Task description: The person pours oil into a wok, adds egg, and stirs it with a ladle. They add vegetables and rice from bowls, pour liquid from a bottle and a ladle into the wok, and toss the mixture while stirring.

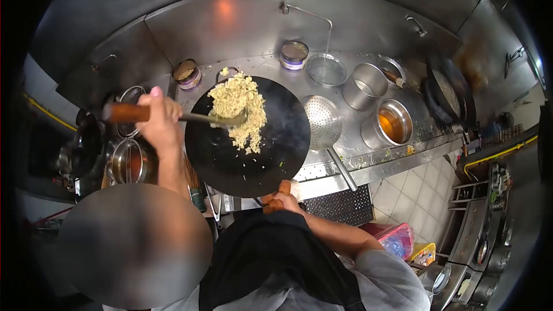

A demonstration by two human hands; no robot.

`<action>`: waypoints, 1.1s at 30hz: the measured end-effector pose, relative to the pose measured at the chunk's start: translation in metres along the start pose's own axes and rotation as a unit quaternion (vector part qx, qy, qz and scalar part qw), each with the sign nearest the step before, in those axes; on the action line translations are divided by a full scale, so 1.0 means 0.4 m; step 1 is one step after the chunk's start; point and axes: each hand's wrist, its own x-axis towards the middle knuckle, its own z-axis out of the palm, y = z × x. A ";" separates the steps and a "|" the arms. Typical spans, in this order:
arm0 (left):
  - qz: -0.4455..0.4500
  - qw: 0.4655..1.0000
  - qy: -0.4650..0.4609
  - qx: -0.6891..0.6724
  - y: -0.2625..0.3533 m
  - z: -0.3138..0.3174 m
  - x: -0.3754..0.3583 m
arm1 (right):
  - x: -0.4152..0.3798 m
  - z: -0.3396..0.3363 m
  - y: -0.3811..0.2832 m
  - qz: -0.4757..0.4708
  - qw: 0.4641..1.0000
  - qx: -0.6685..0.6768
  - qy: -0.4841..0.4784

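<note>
My left hand [159,120] is closed around the wooden handle [128,113] of a wok spatula. Its metal shaft reaches right, over the black wok [253,173], and the head is partly hidden in a heap of yellowish fried rice [239,95]. The rice lies against the wok's far side, with a few loose grains and a green bit nearer to me. At the near rim, my right hand [286,201] grips an orange-brown cloth [277,194] at the wok's handle. Most of that handle is covered.
A perforated strainer [321,122] lies right of the wok, beside metal pots [365,86] and one with orange liquid [393,125]. Two tubs [294,56] stand behind. A thin faucet [311,11] hangs over a round sieve [326,70]. More pots [128,161] sit at left.
</note>
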 end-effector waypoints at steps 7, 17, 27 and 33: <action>-0.058 0.985 0.044 0.155 -0.236 -0.024 -0.096 | 0.078 0.224 -0.139 0.025 0.995 -0.097 0.021; -0.005 0.702 -0.517 0.489 0.077 -0.199 -0.336 | 0.019 0.193 -0.156 -0.029 0.995 -0.092 0.011; -0.275 0.590 -0.318 0.690 -0.169 -0.350 -0.471 | 0.243 0.185 -0.169 0.022 0.990 -0.137 -0.003; -0.217 0.748 -0.307 0.547 -0.095 -0.416 -0.438 | 0.129 0.137 -0.180 -0.006 0.983 -0.185 -0.009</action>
